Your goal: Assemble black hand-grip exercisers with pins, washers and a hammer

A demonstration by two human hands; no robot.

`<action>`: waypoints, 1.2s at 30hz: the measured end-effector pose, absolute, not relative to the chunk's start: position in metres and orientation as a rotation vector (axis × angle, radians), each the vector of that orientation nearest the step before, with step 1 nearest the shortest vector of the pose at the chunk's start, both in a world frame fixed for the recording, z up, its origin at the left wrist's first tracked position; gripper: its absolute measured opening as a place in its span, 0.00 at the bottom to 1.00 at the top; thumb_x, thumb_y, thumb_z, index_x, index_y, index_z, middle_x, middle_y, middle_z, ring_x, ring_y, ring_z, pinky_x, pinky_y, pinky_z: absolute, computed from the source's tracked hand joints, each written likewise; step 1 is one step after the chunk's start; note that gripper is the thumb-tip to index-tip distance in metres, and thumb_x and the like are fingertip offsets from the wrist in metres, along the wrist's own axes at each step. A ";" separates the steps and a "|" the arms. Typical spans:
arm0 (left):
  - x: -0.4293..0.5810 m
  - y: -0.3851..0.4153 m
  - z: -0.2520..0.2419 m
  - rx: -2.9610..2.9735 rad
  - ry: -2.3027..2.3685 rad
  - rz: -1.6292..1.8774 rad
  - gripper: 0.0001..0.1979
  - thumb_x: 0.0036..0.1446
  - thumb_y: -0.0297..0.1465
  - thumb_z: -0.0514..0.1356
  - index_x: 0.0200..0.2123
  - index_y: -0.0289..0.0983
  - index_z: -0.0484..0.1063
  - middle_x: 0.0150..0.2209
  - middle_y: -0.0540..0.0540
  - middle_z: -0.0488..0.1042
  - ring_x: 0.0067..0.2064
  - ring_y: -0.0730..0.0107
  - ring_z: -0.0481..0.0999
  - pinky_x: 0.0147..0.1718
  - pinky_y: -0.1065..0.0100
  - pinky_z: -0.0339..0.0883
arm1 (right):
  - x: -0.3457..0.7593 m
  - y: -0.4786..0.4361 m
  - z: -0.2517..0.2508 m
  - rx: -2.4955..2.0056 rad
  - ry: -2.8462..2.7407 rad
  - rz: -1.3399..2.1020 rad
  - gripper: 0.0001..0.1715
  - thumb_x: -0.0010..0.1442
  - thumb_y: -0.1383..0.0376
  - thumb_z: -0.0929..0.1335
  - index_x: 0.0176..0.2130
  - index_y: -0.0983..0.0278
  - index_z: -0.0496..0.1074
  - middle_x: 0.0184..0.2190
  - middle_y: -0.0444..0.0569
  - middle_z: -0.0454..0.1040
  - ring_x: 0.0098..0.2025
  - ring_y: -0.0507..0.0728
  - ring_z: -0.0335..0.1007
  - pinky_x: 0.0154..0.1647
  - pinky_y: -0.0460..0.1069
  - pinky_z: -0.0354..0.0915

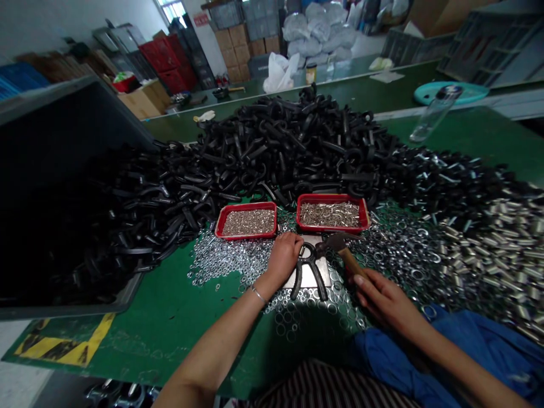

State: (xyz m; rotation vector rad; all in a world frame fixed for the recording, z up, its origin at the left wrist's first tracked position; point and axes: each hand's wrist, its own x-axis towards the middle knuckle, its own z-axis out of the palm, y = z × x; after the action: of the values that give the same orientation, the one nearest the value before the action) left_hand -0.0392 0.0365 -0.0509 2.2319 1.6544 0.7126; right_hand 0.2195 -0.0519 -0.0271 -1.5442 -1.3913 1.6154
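Note:
A black clamp-like piece (313, 277) with two spread legs lies on a pale metal plate (289, 281). My left hand (284, 258) is closed at its upper left side, fingertips pinched against it beside a small shiny metal bit. Exactly what the fingertips grip is partly hidden. In my right hand (380, 294) is a hammer (352, 263), held by its wooden handle. The hammer's dark head is just right of the clamp's top; whether they touch I cannot tell. Behind the plate stand a red tray (218, 230) of tiny metal parts and a red tray (298, 221) of metal pins.
A big heap of black curved parts (289, 136) fills the back. Loose metal rings (255, 266) surround the plate. Metal cylinders (501, 243) are piled right. A grey bin (127, 292) lies at left, a clear bottle (433, 116) at back right, blue cloth (463, 340) near my right arm.

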 end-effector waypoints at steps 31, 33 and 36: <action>-0.078 -0.003 -0.031 2.494 1.496 0.364 0.08 0.63 0.30 0.60 0.44 0.33 0.72 0.43 0.40 0.72 0.49 0.54 0.67 0.52 0.54 0.60 | 0.191 0.035 0.017 -1.647 -2.503 0.698 0.20 0.71 0.52 0.56 0.42 0.63 0.67 0.31 0.53 0.77 0.31 0.60 0.74 0.32 0.50 0.62; -0.079 -0.003 -0.030 2.480 1.502 0.353 0.07 0.63 0.30 0.60 0.43 0.34 0.72 0.42 0.41 0.72 0.48 0.54 0.67 0.51 0.55 0.60 | 0.195 0.033 0.017 -1.633 -2.550 0.786 0.20 0.70 0.52 0.57 0.38 0.61 0.66 0.29 0.52 0.76 0.30 0.59 0.74 0.31 0.49 0.62; -0.082 -0.002 -0.030 2.466 1.496 0.384 0.07 0.63 0.30 0.60 0.43 0.35 0.72 0.43 0.41 0.72 0.48 0.54 0.67 0.50 0.55 0.61 | 0.201 0.021 0.019 -1.508 -2.536 0.830 0.22 0.71 0.50 0.55 0.38 0.60 0.65 0.31 0.51 0.77 0.31 0.58 0.74 0.33 0.50 0.62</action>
State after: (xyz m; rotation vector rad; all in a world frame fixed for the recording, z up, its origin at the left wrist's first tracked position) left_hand -0.0816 -0.0023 -0.0300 2.4661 1.4961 0.3836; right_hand 0.2007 0.0215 0.0190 -1.5078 -2.5357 0.8303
